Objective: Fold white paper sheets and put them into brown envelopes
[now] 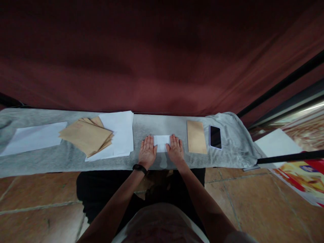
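Note:
A small white piece of paper [162, 143], apparently folded, lies on the grey cloth in front of me. My left hand [147, 152] rests flat on its left end, fingers stretched forward. On its right end my right hand [175, 150] lies flat in the same way. Both palms face down, and the ends of the paper are hidden beneath them. A brown envelope [197, 137] lies just right of my right hand. To the left of my left hand is a stack of white paper sheets [123, 131], partly covered by a fanned pile of brown envelopes [86, 135].
Grey cloth [174, 123] covers the narrow table. At its far left lies a white sheet [35, 137]; right of the single envelope is a phone [215, 137]. A dark red curtain [152, 67] hangs behind. Black bars [291, 157] and a colourful box [303, 179] stand at the right.

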Tool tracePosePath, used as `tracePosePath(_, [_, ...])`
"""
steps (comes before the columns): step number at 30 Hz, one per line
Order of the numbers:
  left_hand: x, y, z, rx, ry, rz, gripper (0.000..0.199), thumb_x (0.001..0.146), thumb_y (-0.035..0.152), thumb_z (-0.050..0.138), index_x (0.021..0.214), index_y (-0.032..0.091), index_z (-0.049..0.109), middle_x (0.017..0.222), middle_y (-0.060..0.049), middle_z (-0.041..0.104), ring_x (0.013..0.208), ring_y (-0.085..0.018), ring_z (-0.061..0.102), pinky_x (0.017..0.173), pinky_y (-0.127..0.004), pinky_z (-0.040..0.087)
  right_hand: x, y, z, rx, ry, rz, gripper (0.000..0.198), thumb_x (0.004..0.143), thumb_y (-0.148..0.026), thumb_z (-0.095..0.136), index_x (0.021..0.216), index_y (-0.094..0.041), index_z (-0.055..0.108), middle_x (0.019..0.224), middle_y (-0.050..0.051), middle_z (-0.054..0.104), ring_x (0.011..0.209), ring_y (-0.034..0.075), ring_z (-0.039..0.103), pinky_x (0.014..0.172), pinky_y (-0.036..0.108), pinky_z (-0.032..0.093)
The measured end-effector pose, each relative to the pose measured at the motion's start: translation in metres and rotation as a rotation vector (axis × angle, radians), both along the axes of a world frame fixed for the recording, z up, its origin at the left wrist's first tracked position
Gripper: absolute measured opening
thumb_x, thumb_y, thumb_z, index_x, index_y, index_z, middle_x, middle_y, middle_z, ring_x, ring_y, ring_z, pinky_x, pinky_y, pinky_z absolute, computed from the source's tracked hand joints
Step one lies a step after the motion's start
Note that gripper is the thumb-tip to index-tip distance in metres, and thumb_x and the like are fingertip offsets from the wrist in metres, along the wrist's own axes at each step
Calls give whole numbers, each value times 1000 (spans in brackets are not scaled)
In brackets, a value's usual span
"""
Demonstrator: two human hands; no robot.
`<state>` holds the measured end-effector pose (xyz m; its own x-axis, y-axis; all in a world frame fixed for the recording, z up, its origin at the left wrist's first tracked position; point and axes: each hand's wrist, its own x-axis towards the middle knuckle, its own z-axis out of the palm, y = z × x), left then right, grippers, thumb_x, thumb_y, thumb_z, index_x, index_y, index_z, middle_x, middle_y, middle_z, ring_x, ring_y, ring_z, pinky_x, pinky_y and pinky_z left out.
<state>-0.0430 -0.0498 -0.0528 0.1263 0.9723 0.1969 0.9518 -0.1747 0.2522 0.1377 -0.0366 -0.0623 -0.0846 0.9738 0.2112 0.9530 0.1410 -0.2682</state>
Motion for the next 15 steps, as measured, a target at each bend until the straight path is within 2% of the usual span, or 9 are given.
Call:
tracePosePath(5, [31,-22,2,-29,33,-211,60,103,31,32,159,11,31,163,-13,38,155,-25,29,128,-47,24,1,0,-2,-6,-8,14,60,107,-37,35,159,-5,32,163,19,36,151,31,33,123,51,22])
tracePosePath(8, [32,-27,0,-52,47,-203,61,103,37,36,157,8,34,162,-16,40,154,-27,30,127,-47,26,2,0,-3,-4,-12,18,61,107,-37,36,159,-5,31,163,19,35,151,31,32,123,51,22])
tracePosePath(15, [6,-30,1,-52,77,-137,64,104,38,32,159,7,30,164,-16,35,155,-25,27,127,-46,24,-2,-2,2,18,5,-10,59,107,-35,37,157,-3,35,162,20,37,150,31,34,123,51,23])
